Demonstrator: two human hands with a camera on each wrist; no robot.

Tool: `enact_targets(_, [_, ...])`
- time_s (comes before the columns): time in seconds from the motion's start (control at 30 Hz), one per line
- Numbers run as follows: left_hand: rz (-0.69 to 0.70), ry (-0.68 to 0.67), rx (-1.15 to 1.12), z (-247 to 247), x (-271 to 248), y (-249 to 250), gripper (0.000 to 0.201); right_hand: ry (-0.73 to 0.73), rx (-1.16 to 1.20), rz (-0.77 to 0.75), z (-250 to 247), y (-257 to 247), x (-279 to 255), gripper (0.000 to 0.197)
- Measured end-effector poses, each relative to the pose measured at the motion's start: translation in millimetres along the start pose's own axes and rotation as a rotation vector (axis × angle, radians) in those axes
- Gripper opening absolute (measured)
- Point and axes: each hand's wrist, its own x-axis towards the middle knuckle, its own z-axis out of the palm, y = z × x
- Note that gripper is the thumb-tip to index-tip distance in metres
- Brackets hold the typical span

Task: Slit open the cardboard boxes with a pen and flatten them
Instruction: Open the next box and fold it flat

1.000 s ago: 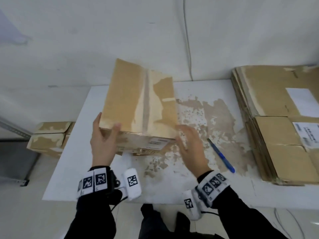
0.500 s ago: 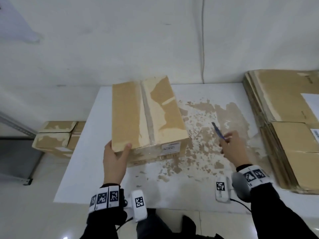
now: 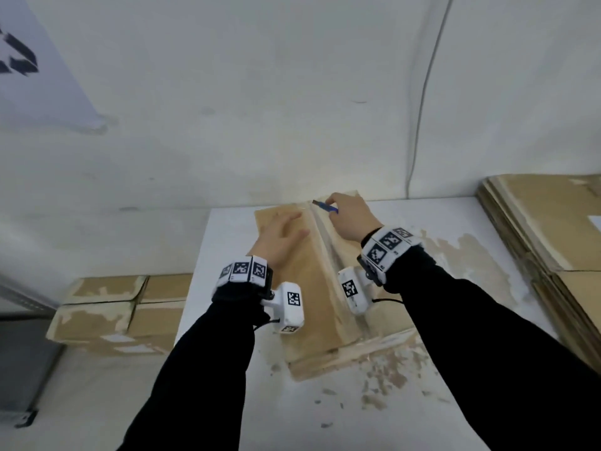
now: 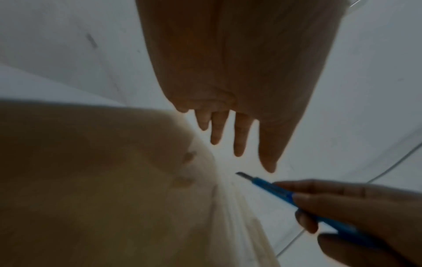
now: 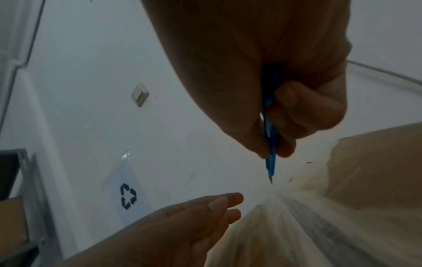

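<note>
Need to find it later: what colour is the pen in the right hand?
Blue, seen best in the right wrist view: pen.

bare white tabletop [image 3: 471, 219] lies open right of the taped brown cardboard box [image 3: 312, 307]; a flattened cardboard stack [image 3: 546, 236] blocks the far right.

Pen [image 3: 326, 207] rear hidden in right hand [image 3: 349, 219]; flattened stack [image 3: 536, 229] cut by right edge; tip contact unclear.

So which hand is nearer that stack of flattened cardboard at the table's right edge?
Right. The right hand grips the pen over the box, nearer the stack; the left hand lies farther left.
</note>
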Motion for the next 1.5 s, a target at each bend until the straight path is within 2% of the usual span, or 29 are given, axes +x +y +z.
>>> enact_targets(0.1, [0.056,-0.068,0.176,3,4,-22,0.054,-0.027,-0.126,0.017,4,-11,6,0.028])
enact_targets(0.23, [0.150,-0.071,0.326,2,5,-37,0.064,-0.029,-0.155,0.057,7,-28,4,0.029])
enact_targets(0.37, [0.176,-0.014,0.226,4,7,-43,0.066,-0.031,-0.128,0.077,8,-34,5,0.029])
enact_targets(0.53, [0.114,0.065,0.221,8,8,-50,0.075,-0.038,-0.180,0.092,10,-37,8,0.029])
enact_targets(1.2, [0.103,0.078,0.147,10,10,-50,0.077,-0.152,-0.370,0.089,2,-57,16,0.034])
enact_targets(1.5, [0.095,0.069,0.151,9,10,-48,0.075,-0.166,-0.235,0.120,0,-41,-26,0.030])
